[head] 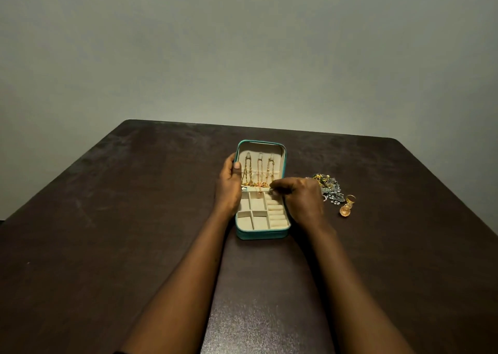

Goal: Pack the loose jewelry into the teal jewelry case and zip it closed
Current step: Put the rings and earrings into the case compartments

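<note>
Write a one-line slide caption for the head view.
Left hand grips the open teal jewelry case; right hand pinches a small silvery piece over its compartments.

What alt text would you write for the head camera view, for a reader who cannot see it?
A person's left hand grips the lid edge of an open teal jewelry case on a dark table, while the right hand pinches a small silvery piece over it. Three gold chains hang in the lid; loose jewelry lies right of the case.

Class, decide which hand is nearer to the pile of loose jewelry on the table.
Right. The right hand hovers over the right edge of the teal case, just beside the pile; the left hand grips the case's left side, across the case from it.
</note>
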